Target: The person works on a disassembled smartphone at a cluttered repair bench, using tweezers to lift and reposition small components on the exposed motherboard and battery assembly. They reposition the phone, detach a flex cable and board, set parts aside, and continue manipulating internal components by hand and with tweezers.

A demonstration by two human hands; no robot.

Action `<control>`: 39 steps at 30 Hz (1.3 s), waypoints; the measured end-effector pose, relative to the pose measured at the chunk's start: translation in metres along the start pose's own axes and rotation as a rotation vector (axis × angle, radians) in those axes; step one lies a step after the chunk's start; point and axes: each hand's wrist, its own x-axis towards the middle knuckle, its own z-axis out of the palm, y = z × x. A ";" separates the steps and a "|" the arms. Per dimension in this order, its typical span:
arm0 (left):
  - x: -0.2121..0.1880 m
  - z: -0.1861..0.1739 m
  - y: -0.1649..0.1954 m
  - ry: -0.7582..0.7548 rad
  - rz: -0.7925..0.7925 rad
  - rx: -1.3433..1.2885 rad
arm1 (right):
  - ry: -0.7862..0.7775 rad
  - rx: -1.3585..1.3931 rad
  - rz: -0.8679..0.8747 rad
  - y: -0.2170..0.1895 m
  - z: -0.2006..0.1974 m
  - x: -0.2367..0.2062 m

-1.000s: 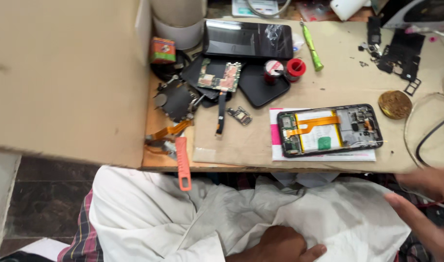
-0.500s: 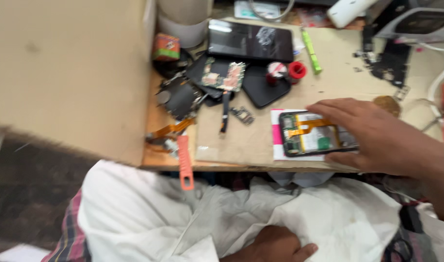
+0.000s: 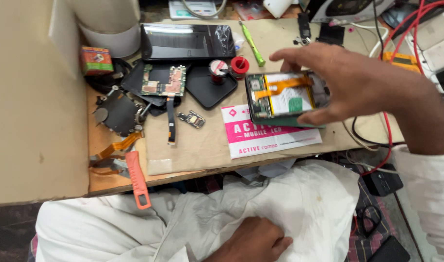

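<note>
right now, from my remote seat, i see the right hand (image 3: 348, 82) at the centre right of the frame, closed around an opened phone (image 3: 285, 97), thumb on its lower edge and fingers over its top edge. the phone's back is off, showing a white battery and an orange flex strip, and it sits just above a pink and white card (image 3: 268, 133) lying on the brown worktop (image 3: 202, 145). the left hand (image 3: 253, 242) rests at the bottom centre of the frame on white cloth (image 3: 193, 223) over the lap, fingers curled loosely and gripping nothing. to the left of the phone lie a green circuit board (image 3: 163, 80), a small loose board (image 3: 192, 119) and a black flex strip (image 3: 170, 121). a dark phone screen (image 3: 188, 42) lies in the upper middle, with a green tool (image 3: 252, 44) to its right and a red spool (image 3: 240, 65) just below. an orange pry tool (image 3: 138, 179) hangs over the worktop's near edge at lower left.
</note>
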 end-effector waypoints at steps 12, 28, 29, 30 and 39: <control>-0.004 -0.117 0.073 0.905 0.314 0.309 | -0.041 0.038 -0.060 0.003 0.035 -0.002; 0.010 -0.121 0.036 0.881 0.376 0.741 | -0.177 -0.099 0.059 -0.007 0.037 0.006; 0.010 -0.121 0.034 0.864 0.374 0.759 | -0.187 -0.118 0.072 -0.009 0.036 0.007; 0.010 -0.121 0.032 0.860 0.374 0.755 | -0.197 -0.137 0.084 -0.011 0.036 0.008; -0.001 -0.125 0.029 0.838 0.438 0.710 | -0.168 -0.126 0.062 -0.016 0.022 0.009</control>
